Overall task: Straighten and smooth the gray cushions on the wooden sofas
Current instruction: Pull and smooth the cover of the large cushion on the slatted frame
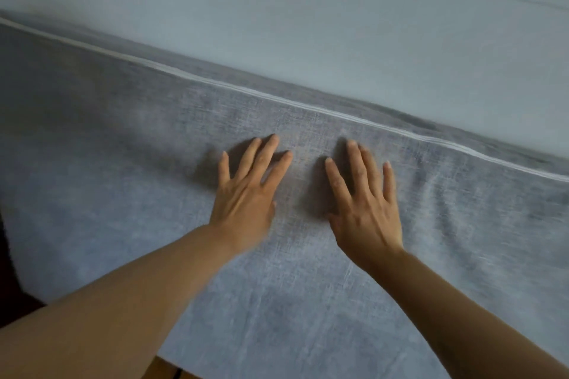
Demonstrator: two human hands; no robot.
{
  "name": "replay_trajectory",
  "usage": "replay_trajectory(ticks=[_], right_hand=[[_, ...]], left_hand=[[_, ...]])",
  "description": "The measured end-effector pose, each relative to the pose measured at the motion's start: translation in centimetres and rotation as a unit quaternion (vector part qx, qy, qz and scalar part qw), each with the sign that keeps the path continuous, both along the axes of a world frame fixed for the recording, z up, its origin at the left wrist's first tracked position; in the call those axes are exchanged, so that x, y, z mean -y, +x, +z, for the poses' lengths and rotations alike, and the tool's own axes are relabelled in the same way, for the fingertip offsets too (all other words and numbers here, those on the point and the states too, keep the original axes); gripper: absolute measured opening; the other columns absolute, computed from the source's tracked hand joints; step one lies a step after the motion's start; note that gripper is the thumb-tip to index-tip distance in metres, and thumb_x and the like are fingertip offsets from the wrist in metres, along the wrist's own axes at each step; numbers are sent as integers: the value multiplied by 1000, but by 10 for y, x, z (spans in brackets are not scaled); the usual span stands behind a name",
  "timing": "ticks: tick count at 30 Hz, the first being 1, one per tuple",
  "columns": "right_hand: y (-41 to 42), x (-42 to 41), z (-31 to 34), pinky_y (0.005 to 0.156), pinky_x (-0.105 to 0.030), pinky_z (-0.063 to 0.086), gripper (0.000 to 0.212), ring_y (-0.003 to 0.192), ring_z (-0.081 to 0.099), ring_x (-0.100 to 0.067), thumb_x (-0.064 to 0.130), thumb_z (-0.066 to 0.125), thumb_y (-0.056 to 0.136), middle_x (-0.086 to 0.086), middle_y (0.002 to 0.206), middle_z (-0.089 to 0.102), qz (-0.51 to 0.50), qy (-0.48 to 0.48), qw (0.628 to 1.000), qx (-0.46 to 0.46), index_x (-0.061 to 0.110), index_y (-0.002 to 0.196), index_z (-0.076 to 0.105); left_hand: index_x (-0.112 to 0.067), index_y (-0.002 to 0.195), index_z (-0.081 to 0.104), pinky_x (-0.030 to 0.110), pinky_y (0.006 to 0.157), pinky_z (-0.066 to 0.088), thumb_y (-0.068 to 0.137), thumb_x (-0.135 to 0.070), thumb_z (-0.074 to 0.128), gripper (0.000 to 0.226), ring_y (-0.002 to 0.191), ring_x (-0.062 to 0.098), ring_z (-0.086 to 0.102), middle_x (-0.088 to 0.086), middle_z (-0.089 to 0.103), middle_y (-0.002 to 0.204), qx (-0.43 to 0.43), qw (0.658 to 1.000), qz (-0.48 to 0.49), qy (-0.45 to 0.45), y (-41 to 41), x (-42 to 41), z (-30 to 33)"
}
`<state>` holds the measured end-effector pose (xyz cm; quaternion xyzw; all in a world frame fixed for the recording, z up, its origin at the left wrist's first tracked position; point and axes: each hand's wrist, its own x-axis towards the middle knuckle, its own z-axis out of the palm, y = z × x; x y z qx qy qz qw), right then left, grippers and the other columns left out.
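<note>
Both hands lie flat on the cushion [129, 194], palms down, side by side and a little apart. The left hand [246, 194] has its fingers straight and fanned, the tips pointing up toward the piping [308, 108]; the thumb is tucked along the inner edge of the palm and mostly hidden. The right hand [366, 209] is spread the same way, fingers [357, 163] long and straight, the little finger set off toward the right. Neither grip has hold of anything: both are fully open, with no fabric pinched or gathered, only pressing on the cloth.

The cushion is gray, coarse-woven, and fills most of the view, running from the lower left up to the right. Its far edge is marked by the pale piping, which crosses the scene on a slant, with a narrow strip of the cushion's side beyond it. Behind that rises a pale wall [308, 9] with a thin dark line across its upper right.

To the right of the right hand the cloth shows soft ripples and creases; between the hands and to the left it looks flatter. At the bottom edge, under the cushion's near rim, a small patch of wood [160, 371] shows. A dark area sits at the far left edge; I cannot tell what it is.
</note>
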<state>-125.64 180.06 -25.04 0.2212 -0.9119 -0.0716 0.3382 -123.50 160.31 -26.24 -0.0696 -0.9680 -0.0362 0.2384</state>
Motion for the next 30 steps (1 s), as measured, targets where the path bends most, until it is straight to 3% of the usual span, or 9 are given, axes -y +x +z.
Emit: replay_trajectory(ticks=[6,12,18,23,27,30], right_hand=[[-6,79,-16,116,-50,-1,84,143,11,-38,15,76,72,-23,156,15,51,32,998,3,12,146,37],[-15,170,-30,117,-50,-1,83,144,10,-38,12,74,71,-23,156,13,101,52,993,15,11,146,38],[-23,253,-38,117,-51,1,84,145,9,-37,17,78,68,-22,157,13,134,86,987,33,11,144,42],[-31,296,-47,117,-51,3,82,146,9,-36,19,76,72,-21,157,13,170,107,979,34,10,145,39],[-40,314,-48,117,-53,5,79,146,9,-37,16,73,77,-21,157,14,214,126,968,25,6,146,37],[-46,323,-48,116,-55,9,77,145,12,-37,15,73,77,-22,156,17,235,130,963,9,5,145,39]], left_hand=[[-34,152,-6,59,112,-2,90,-22,58,89,145,24,-19,1,-29,155,49,995,72,48,11,68,-23],[-39,149,-12,54,114,13,90,-24,60,94,146,27,-8,4,-31,154,82,985,107,108,12,151,-48],[-39,148,-14,52,114,15,88,-24,61,97,146,23,-9,1,-33,153,63,985,105,125,7,225,-64],[-39,151,2,55,106,31,77,-20,71,103,146,28,10,2,-17,159,23,981,109,159,4,261,-83],[-39,149,-13,50,113,23,90,-26,61,96,144,16,16,-3,-28,155,31,952,165,256,5,271,-94],[-40,148,-13,47,112,27,92,-30,59,92,141,12,26,-8,-21,157,4,931,169,323,4,275,-105]])
